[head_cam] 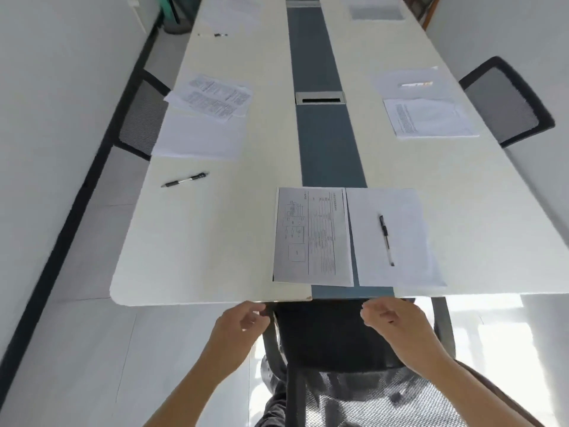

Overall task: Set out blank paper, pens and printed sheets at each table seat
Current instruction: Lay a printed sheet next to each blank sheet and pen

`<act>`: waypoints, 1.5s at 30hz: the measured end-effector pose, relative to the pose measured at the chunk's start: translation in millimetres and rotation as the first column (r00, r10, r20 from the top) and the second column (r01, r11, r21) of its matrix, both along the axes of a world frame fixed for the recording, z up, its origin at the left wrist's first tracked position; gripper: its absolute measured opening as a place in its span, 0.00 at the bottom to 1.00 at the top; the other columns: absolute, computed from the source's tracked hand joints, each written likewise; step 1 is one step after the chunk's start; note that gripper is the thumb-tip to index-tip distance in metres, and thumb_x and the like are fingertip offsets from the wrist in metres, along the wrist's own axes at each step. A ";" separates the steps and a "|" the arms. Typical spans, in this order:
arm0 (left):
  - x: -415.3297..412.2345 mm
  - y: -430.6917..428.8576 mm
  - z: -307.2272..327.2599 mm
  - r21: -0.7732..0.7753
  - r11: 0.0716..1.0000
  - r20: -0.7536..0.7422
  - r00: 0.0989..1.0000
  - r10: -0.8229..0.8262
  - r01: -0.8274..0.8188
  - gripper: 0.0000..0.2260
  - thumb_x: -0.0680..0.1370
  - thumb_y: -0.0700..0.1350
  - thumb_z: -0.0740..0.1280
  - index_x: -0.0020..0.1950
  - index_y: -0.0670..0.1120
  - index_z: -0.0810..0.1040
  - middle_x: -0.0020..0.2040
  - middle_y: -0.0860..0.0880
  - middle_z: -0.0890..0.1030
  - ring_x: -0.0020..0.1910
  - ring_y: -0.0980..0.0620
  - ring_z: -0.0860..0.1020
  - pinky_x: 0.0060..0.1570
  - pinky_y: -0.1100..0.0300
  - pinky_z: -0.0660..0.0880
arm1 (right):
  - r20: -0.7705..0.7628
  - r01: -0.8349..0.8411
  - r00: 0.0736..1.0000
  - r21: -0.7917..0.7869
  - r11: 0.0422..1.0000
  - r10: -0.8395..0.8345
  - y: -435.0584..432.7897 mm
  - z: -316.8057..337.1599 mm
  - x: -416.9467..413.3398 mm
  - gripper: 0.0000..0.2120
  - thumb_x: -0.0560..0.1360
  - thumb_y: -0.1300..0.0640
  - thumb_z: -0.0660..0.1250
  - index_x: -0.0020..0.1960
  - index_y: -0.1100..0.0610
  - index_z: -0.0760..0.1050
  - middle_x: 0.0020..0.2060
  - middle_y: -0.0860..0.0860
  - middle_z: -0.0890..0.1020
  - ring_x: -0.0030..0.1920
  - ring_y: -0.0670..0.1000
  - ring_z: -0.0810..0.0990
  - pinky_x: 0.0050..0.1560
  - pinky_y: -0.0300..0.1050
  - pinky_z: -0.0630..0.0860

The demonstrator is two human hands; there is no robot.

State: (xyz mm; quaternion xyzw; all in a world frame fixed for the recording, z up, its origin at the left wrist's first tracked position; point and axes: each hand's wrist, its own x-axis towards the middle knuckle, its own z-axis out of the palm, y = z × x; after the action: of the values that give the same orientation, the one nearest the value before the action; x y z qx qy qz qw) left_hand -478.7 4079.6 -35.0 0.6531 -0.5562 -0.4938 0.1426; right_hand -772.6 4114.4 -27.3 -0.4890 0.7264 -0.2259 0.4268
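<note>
Head view: both empty, left hand [243, 318] and right hand [389, 315] half-curled at 6 o'clock below the surface [200, 241] edge, near-seat printed sheet [312, 237], blank paper [397, 238] and pen [386, 240] just above at 12, liable to slide off if nudged.

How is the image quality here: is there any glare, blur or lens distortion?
Head view: wide-angle lens bows the table edge; bright glare washes out the floor at lower right; far papers are soft and unreadable; the near printed sheet and pen are fairly sharp.
</note>
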 end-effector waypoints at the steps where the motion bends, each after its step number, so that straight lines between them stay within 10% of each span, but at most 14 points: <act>1: 7.7 17.8 8.2 0.021 0.998 -0.032 0.998 0.053 -0.052 0.06 0.77 0.48 0.68 0.53 0.54 0.78 0.44 0.52 0.83 0.47 0.55 0.81 0.49 0.67 0.75 | 0.037 -0.016 0.999 0.004 1.000 0.016 10.0 4.6 7.3 0.03 0.74 0.54 0.72 0.44 0.46 0.81 0.38 0.39 0.85 0.42 0.39 0.83 0.50 0.38 0.78; 6: 33.8 127.5 39.3 0.128 0.941 -0.129 0.935 0.330 -0.314 0.14 0.67 0.56 0.70 0.51 0.55 0.80 0.43 0.46 0.85 0.44 0.52 0.83 0.50 0.55 0.77 | 0.111 -0.213 0.972 0.034 0.976 0.208 46.7 12.9 43.8 0.03 0.74 0.52 0.72 0.45 0.44 0.81 0.40 0.37 0.85 0.43 0.38 0.83 0.49 0.37 0.79; 15: 99.7 277.6 64.8 0.156 0.749 -0.103 0.744 0.661 -0.644 0.09 0.76 0.36 0.68 0.51 0.48 0.81 0.43 0.48 0.86 0.41 0.54 0.84 0.40 0.67 0.76 | 0.190 -0.612 0.782 0.056 0.789 0.593 76.8 46.3 151.2 0.05 0.74 0.54 0.72 0.48 0.45 0.81 0.42 0.39 0.85 0.45 0.39 0.83 0.47 0.35 0.78; 25: 288.9 301.8 70.6 0.069 0.590 -0.148 0.577 0.803 -0.804 0.08 0.75 0.39 0.70 0.52 0.48 0.81 0.44 0.45 0.85 0.42 0.51 0.84 0.48 0.56 0.78 | 0.225 -0.682 0.720 0.053 0.730 0.657 72.7 43.1 358.6 0.06 0.72 0.56 0.74 0.46 0.46 0.83 0.43 0.43 0.86 0.44 0.43 0.83 0.49 0.47 0.81; 29: 362.2 293.5 80.6 0.061 0.545 -0.141 0.533 0.834 -0.836 0.07 0.75 0.37 0.69 0.51 0.45 0.82 0.42 0.43 0.85 0.41 0.48 0.84 0.44 0.53 0.78 | 0.249 -0.674 0.714 -0.006 0.739 0.654 59.7 52.2 420.0 0.07 0.72 0.56 0.74 0.48 0.45 0.82 0.43 0.40 0.86 0.42 0.39 0.83 0.42 0.34 0.76; 45: 578.6 11.9 98.9 0.031 0.727 -0.190 0.710 0.678 -0.686 0.06 0.75 0.39 0.70 0.52 0.45 0.81 0.43 0.44 0.86 0.43 0.48 0.84 0.42 0.59 0.78 | 0.292 -0.383 0.878 -0.045 0.923 0.379 -168.8 48.0 600.6 0.07 0.73 0.59 0.73 0.48 0.49 0.82 0.41 0.46 0.87 0.45 0.48 0.85 0.50 0.48 0.78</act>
State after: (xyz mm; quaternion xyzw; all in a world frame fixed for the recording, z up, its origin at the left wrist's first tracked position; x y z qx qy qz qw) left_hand 99.9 4091.6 63.9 0.7593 -0.2702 -0.4539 0.3802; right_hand -172.1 3945.7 20.6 -0.5799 0.5456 -0.2031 0.5699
